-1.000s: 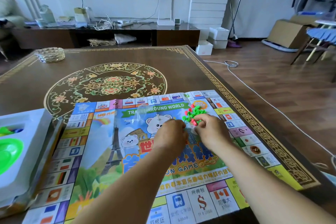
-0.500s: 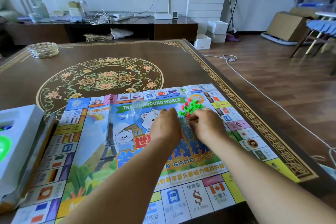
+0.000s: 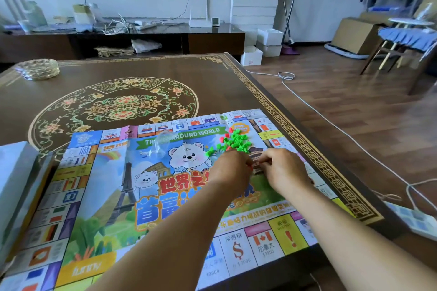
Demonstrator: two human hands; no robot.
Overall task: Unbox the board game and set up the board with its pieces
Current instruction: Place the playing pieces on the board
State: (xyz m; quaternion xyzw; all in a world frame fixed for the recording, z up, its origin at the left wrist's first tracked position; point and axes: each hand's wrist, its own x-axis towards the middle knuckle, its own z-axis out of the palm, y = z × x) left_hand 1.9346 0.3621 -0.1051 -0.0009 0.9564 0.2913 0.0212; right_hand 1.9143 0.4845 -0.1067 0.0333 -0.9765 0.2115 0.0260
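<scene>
Many green pieces (image 3: 233, 140) lie just beyond both hands.

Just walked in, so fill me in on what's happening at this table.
A person is setting up a board game. The paper game board lies unfolded on the table, with a pile of small green and red pieces on it. The left hand and right hand meet just below the pile, fingers curled, apparently sorting pieces. An empty clear bag lies nearby.

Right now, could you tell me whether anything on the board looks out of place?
Yes: the green and red pieces lie in a loose heap on the board's artwork, and a crumpled clear bag sits nearby.
</scene>
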